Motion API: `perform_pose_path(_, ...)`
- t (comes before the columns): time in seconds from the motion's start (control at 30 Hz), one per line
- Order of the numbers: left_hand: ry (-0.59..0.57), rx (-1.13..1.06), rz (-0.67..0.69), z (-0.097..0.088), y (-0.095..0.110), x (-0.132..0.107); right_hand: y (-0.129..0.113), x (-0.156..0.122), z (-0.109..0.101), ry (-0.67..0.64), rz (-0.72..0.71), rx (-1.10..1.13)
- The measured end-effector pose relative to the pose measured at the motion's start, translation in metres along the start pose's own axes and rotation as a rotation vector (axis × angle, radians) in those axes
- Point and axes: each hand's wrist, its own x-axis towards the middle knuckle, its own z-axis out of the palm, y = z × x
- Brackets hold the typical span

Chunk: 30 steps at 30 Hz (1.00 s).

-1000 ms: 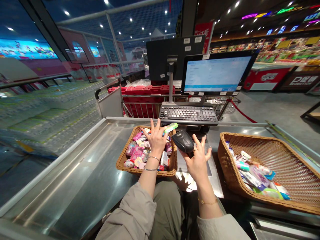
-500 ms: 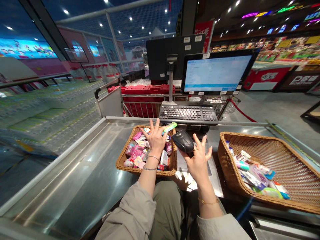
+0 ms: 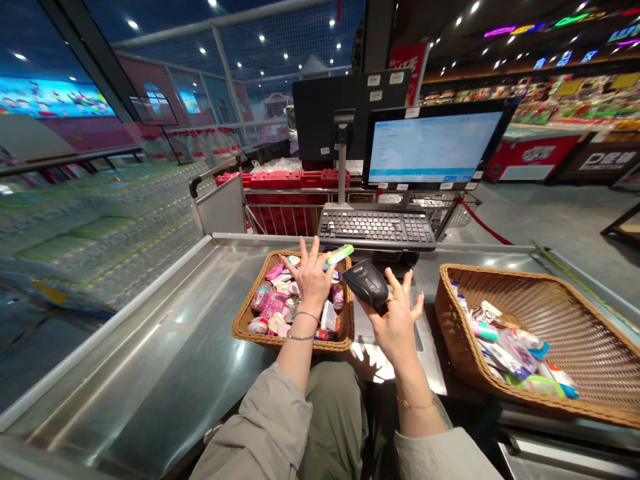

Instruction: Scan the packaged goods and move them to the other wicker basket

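Far left: stacked bottle packs, blurred, on the floor beyond the metal counter. On the counter, the left basket holds small mixed goods, many pink, a few purple; most labels too small to read. My left hand is above this basket, fingers spread wide, with a slim green pack pinched at its near end on the thumb side; the pack's far end points right, past the basket's rim. Next, the black scanner, head turned toward the pack, near it but apart. Behind it, the keyboard. My right hand holds the scanner on its thumb side, the other fingers fanned out; exact grip partly hidden. Beyond, a lit screen, text illegible. Far right: the right basket, larger, with wrapped goods heaped toward its left side.
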Motion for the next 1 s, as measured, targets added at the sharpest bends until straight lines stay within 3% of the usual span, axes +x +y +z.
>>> perform_pose_path(1.0,0.001,0.012,0.019,0.0027,0.0001,-0.0025,0.0022,-0.0006,-0.0023,0.049,0.016,-0.001)
